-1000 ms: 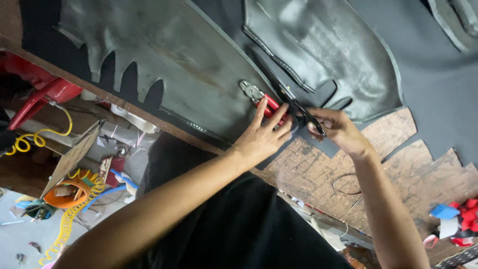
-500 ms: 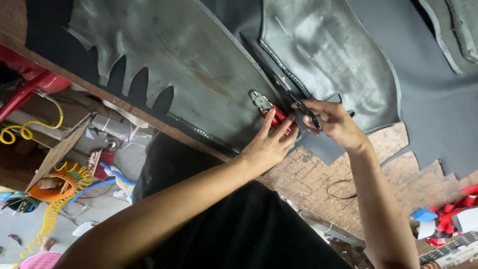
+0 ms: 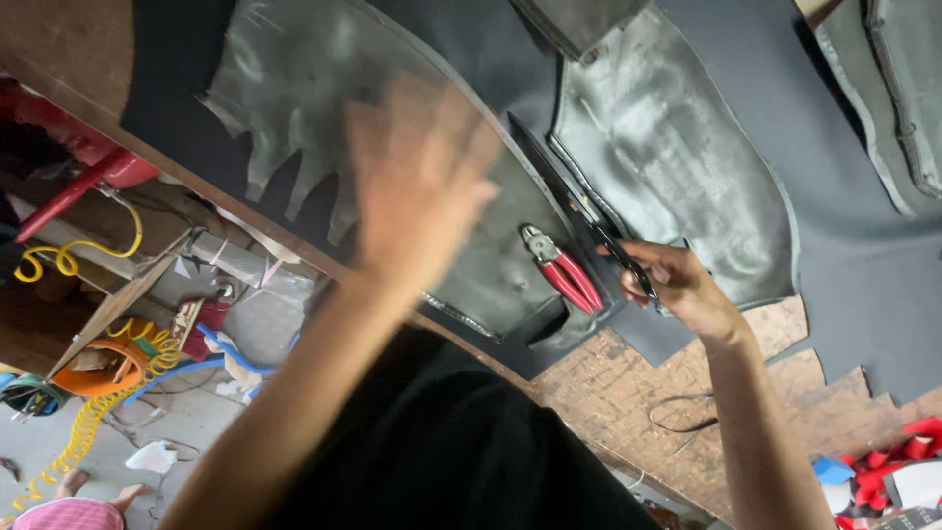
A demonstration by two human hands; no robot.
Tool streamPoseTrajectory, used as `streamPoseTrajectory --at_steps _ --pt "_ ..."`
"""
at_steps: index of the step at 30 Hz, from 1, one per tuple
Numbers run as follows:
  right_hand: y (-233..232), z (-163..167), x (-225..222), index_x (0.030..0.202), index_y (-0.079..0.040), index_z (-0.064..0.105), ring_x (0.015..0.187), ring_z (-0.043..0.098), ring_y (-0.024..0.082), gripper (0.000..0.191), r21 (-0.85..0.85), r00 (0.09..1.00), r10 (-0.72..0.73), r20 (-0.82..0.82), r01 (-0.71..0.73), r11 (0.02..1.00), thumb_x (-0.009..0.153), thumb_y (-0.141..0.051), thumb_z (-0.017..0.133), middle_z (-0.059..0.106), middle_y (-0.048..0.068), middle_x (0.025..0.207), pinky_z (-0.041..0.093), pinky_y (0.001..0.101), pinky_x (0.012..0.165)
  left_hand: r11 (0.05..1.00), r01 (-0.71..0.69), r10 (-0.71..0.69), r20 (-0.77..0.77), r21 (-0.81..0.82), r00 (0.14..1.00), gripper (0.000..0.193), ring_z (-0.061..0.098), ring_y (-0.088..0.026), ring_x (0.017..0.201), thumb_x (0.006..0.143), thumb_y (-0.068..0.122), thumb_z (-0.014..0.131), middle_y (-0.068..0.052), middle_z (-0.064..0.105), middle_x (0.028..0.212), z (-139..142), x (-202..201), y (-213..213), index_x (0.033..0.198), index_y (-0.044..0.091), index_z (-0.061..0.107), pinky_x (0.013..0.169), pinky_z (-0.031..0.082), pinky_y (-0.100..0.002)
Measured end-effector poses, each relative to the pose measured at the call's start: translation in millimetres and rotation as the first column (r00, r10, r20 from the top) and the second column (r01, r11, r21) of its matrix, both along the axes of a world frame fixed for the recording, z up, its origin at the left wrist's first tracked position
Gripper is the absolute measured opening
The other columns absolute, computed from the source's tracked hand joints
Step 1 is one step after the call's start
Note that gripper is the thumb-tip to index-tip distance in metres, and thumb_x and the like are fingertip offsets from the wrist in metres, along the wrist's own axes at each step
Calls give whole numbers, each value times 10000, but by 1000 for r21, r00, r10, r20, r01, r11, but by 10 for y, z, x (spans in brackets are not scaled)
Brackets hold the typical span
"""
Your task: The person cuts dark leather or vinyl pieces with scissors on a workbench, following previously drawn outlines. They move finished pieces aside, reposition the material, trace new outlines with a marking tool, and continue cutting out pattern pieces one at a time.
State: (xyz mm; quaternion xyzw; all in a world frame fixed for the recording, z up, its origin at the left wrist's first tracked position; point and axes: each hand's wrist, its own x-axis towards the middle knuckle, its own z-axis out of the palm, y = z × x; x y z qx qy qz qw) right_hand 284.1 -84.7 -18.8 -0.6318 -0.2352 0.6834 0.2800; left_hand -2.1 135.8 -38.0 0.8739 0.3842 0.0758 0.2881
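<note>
One pair of red-handled pliers (image 3: 564, 272) lies untouched on the grey leather sheet (image 3: 422, 167) near the bench's front edge, between the blurred, spread-open left hand (image 3: 417, 172) and the right hand (image 3: 677, 285), whose fingers grip one black tool (image 3: 628, 265).

Red-handled pliers (image 3: 564, 272) lie on grey-green leather (image 3: 677, 167) over black foam (image 3: 863, 265).

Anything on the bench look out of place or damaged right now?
Nothing is spilled or clearly damaged. The red-handled pliers lie loose on the grey leather panel, untouched. The left hand is raised and blurred above that panel; the right hand grips a thin dark tool. The panel's jagged lower edge looks deliberately cut, not torn.
</note>
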Motion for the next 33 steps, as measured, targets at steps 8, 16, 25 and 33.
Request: streamPoseTrajectory --at_steps 8,16,25,33 --pt "183 38 -84 1342 51 632 597 479 133 389 12 1000 6 16 -6 1000 1019 -56 443 523 9 678 419 300 544 991 46 -13 -250 125 968 1089 82 -526 1531 750 702 833 -194 181 1706 -259 -283 461 1654 241 436 1060 107 -904" --pt "451 -59 -159 1402 59 627 673 510 109 605 177 999 48 -22 -43 983 1052 -425 524 561 2 771 436 276 590 988 39 1 -257 150 967 1072 117 -521 1528 742 705 840 -189 193 1692 -234 -298 474 1626 221 475 1062 144 -904" --pt "887 -45 -122 1419 57 604 646 541 98 643 201 992 96 -77 -79 976 1008 -436 563 570 -8 756 429 251 544 989 12 24 -236 149 972 1060 156 -507 1529 715 680 835 -165 235 1685 -180 -308 501 1614 245 479 1065 153 -896" --pt "1290 52 -149 1394 85 626 673 539 114 642 105 987 152 60 -158 982 918 -340 696 585 20 781 459 272 568 992 -16 46 -243 123 969 1101 166 -477 1532 663 684 842 -148 285 1676 -144 -331 560 1554 141 492 1074 172 -886"
